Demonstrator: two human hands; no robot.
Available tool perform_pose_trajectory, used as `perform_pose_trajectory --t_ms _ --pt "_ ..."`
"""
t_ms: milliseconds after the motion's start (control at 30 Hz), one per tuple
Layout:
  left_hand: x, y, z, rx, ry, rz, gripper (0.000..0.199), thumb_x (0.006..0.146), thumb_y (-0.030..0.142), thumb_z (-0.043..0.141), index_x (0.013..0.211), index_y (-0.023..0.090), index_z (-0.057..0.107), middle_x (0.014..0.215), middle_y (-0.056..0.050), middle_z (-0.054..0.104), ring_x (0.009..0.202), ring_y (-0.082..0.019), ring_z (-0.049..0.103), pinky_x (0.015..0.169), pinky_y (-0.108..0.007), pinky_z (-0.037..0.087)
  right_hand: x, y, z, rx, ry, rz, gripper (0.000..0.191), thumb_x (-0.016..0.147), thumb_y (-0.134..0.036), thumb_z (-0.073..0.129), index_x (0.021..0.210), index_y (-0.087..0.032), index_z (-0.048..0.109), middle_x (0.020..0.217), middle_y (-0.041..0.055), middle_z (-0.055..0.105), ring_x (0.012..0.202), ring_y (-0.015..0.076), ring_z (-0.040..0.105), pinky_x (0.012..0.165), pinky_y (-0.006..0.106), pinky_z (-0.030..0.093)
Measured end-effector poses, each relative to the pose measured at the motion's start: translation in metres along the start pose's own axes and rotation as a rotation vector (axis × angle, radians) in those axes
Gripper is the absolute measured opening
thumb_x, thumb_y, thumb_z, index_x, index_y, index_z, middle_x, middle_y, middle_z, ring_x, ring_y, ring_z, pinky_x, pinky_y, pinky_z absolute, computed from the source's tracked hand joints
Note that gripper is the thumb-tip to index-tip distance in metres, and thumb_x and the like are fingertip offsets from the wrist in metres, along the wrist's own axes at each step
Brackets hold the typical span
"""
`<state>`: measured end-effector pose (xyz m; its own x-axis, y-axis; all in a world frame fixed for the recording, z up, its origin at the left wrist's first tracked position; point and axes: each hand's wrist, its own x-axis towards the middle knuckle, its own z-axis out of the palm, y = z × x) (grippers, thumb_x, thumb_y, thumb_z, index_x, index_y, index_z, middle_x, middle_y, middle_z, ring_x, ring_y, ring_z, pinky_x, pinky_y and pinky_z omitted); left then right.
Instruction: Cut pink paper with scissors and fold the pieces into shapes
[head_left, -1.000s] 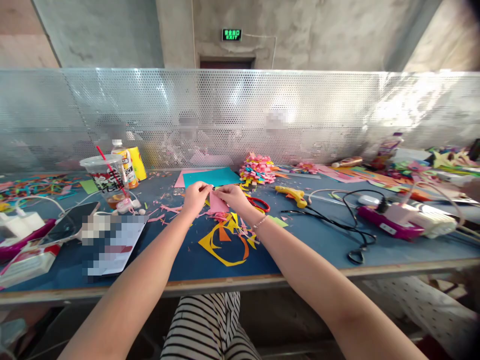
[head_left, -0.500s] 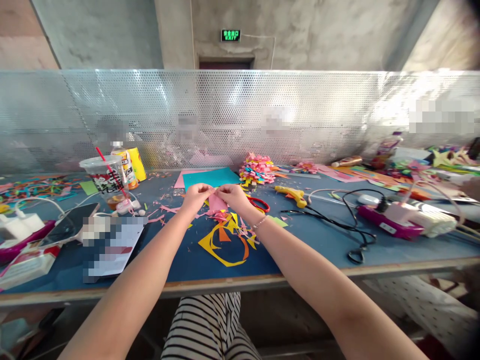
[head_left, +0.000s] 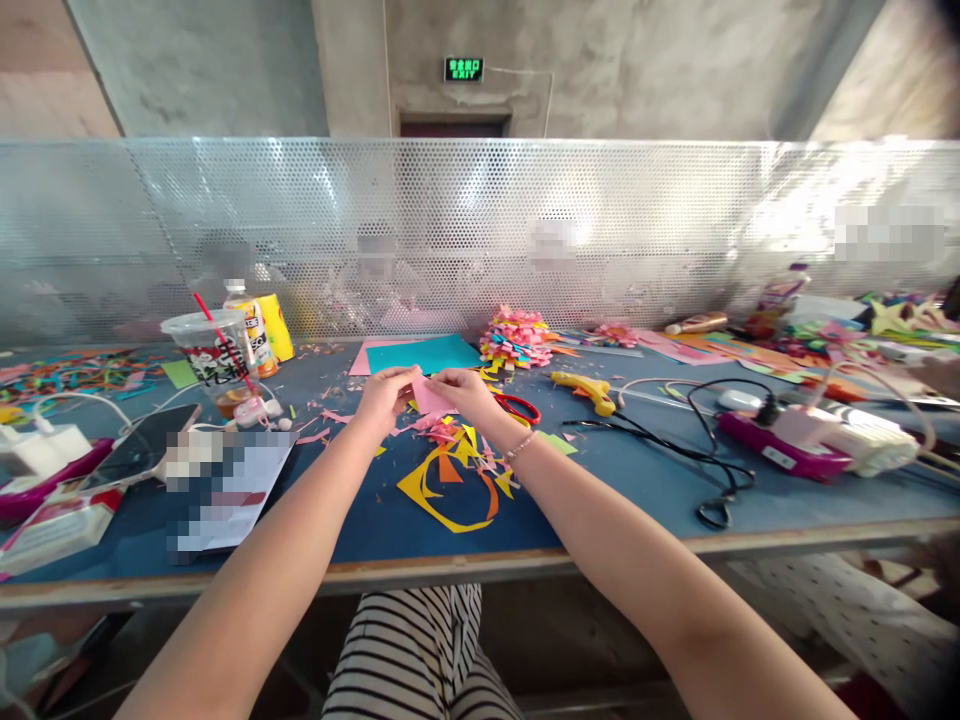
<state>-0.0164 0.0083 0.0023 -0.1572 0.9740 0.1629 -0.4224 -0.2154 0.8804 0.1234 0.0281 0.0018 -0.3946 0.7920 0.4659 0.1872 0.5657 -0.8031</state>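
Observation:
A small piece of pink paper (head_left: 430,397) is pinched between my two hands above the table. My left hand (head_left: 390,393) grips its left edge, fingers closed. On its right edge my right hand (head_left: 463,388) is closed too, thumb and fingertips together. Behind the hands lies a teal sheet of paper (head_left: 420,354) on top of a pink one. Red-handled scissors (head_left: 519,408) rest partly hidden beside my right wrist. Below the hands are yellow paper offcuts (head_left: 435,512) and pink scraps. A layered pink, yellow and blue paper flower piece (head_left: 514,337) stands at the back.
A yellow glue gun (head_left: 585,392) and black cable (head_left: 660,445) lie to the right, near a purple power strip (head_left: 784,445). At left stand a plastic cup (head_left: 214,360) with a red straw, a bottle (head_left: 259,335) and a phone (head_left: 142,448). A perforated metal screen (head_left: 420,220) closes the back.
The pink paper has tilted and turned between my fingers. My left hand has shifted slightly left and rolled, its fingers now lower; my right hand stays almost in place.

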Motion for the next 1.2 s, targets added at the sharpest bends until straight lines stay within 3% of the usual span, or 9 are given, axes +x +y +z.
perform_pose_trajectory --t_ms 367,500,633,700,800,867,933,1100,1200 --pt "0.007 0.004 -0.006 -0.206 0.108 -0.091 0.013 0.057 0.014 0.066 0.064 0.014 0.055 0.057 0.001 0.056 0.049 -0.007 0.052 0.049 -0.019 0.042 0.004 0.009 -0.003 0.197 0.01 0.169 0.032 0.06 -0.045 0.061 0.066 -0.014 0.056 0.059 -0.0007 0.051 0.046 0.0068 0.041 0.044 0.021 0.035" --pt "0.009 0.002 -0.008 -0.131 0.097 -0.041 0.018 0.054 0.019 0.07 0.063 0.014 0.055 0.056 0.002 0.054 0.05 -0.006 0.051 0.049 -0.018 0.041 0.004 0.007 -0.005 0.019 0.055 0.038 0.03 0.065 -0.044 0.057 0.061 -0.015 0.054 0.057 -0.0013 0.05 0.049 0.0075 0.041 0.047 0.02 0.034" --pt "0.008 0.0 -0.007 -0.001 0.159 0.075 0.027 0.05 0.029 0.073 0.063 0.014 0.054 0.056 0.004 0.053 0.044 -0.003 0.046 0.045 -0.017 0.037 0.003 0.003 -0.01 -0.251 0.194 -0.105 0.023 0.071 -0.035 0.054 0.059 -0.015 0.057 0.059 0.0 0.053 0.056 0.0095 0.047 0.053 0.021 0.036" --pt "0.005 0.0 -0.005 -0.013 0.175 0.038 0.03 0.051 0.035 0.072 0.063 0.015 0.052 0.054 0.004 0.051 0.042 -0.003 0.045 0.046 -0.019 0.039 0.002 0.003 -0.012 -0.306 0.245 -0.158 0.02 0.073 -0.032 0.052 0.064 -0.016 0.06 0.066 0.0015 0.056 0.057 0.0099 0.049 0.055 0.022 0.038" --pt "0.001 -0.002 0.0 -0.038 0.029 -0.188 0.033 0.056 0.042 0.068 0.063 0.014 0.052 0.054 0.001 0.052 0.047 -0.008 0.051 0.054 -0.025 0.046 0.002 0.004 -0.012 -0.316 0.263 -0.261 0.018 0.075 -0.029 0.051 0.072 -0.016 0.064 0.074 0.0044 0.059 0.064 0.0116 0.053 0.062 0.024 0.042" --pt "-0.002 -0.004 0.003 -0.015 -0.051 -0.177 0.029 0.058 0.038 0.068 0.067 0.014 0.055 0.06 -0.002 0.057 0.054 -0.01 0.055 0.058 -0.026 0.048 0.002 0.004 -0.01 -0.311 0.25 -0.328 0.015 0.074 -0.026 0.053 0.072 -0.017 0.065 0.077 0.0057 0.061 0.073 0.0135 0.056 0.068 0.025 0.044" --pt "-0.003 -0.006 0.005 0.034 -0.042 -0.086 0.022 0.058 0.029 0.068 0.068 0.014 0.054 0.063 -0.002 0.059 0.057 -0.01 0.056 0.059 -0.025 0.048 0.002 0.005 -0.006 -0.3 0.229 -0.356 0.012 0.073 -0.024 0.055 0.071 -0.017 0.066 0.08 0.0061 0.062 0.079 0.0144 0.056 0.073 0.026 0.045" --pt "-0.003 -0.008 0.005 0.15 0.023 0.041 0.012 0.06 0.019 0.061 0.062 0.014 0.05 0.058 0.0 0.057 0.056 -0.009 0.055 0.06 -0.025 0.047 0.002 0.006 -0.002 -0.225 0.212 -0.266 0.013 0.072 -0.022 0.054 0.077 -0.019 0.065 0.084 0.0054 0.061 0.08 0.0145 0.057 0.075 0.028 0.046" --pt "-0.002 -0.006 0.005 0.174 0.041 0.066 0.011 0.059 0.018 0.059 0.059 0.015 0.049 0.055 0.0 0.056 0.054 -0.009 0.054 0.059 -0.024 0.046 0.004 0.007 -0.001 -0.046 0.256 -0.119 0.032 0.069 -0.021 0.053 0.101 -0.02 0.056 0.102 0.0062 0.056 0.068 0.0108 0.058 0.065 0.027 0.049"
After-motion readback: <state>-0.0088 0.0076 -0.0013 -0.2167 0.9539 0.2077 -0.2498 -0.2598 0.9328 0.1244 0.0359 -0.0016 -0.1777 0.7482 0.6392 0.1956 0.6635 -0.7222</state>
